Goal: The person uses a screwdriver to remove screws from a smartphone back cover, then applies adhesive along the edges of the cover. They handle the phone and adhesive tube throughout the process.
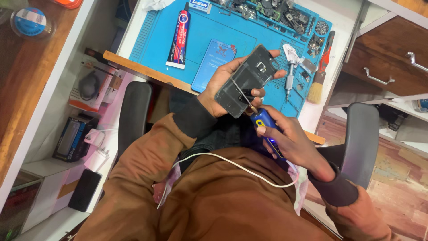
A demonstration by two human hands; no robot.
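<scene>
Your right hand (290, 140) wraps the blue electric screwdriver (266, 127) pen-style, its thin bit angled onto the opened black phone (246, 80). Your left hand (223, 85) cradles that phone above your lap, fingers closed around its edges, steadying it. Beyond lies the blue silicone repair mat (205, 33).

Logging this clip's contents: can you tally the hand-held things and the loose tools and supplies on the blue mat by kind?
Opened phones, in left hand: 1
Blue electric screwdrivers, in right hand: 1
Glue tubes: 1
Blue phone back covers: 1
Brushes: 1
Silver hand tools: 1
Total: 6
</scene>
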